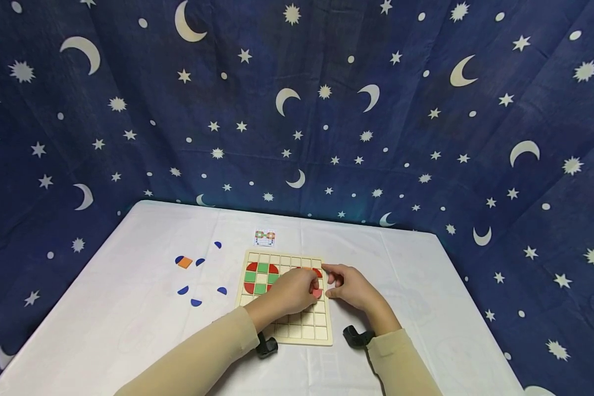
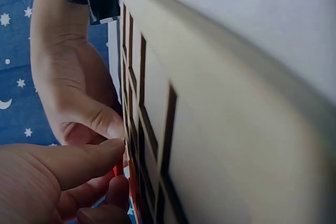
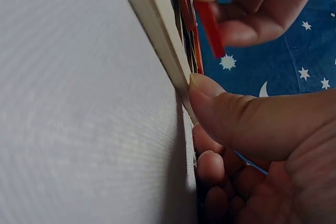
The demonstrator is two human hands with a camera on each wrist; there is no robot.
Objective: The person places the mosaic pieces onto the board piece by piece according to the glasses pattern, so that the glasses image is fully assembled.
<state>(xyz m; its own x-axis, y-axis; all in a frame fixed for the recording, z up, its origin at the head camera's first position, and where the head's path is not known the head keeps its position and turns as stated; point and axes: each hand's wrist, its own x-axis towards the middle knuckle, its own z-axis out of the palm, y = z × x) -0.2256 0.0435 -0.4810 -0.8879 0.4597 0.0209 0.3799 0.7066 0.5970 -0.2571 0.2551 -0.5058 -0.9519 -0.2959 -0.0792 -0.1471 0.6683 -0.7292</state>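
A wooden grid board [image 1: 307, 330] lies on the white table, with a red and green pattern [image 1: 261, 278] filling its upper left cells. My left hand [image 1: 311, 290] hovers over the board's middle and pinches a small red piece [image 1: 317, 293] at its fingertips. The left wrist view shows that red piece [image 2: 119, 169] close to the board [image 2: 220, 103]. My right hand [image 1: 333, 276] sits at the board's right edge. Its thumb [image 3: 231, 119] presses against the rim [image 3: 157, 30], its index finger lies straight along the edge, and it holds nothing. The red piece [image 3: 210, 27] hangs just beyond.
A small pattern card [image 1: 264, 237] lies behind the board. Several blue curved pieces [image 1: 183, 290] and an orange square [image 1: 185, 262] are scattered on the table [image 1: 128, 308] to the left. A starry blue cloth [image 1: 297, 110] hangs behind and beside the table.
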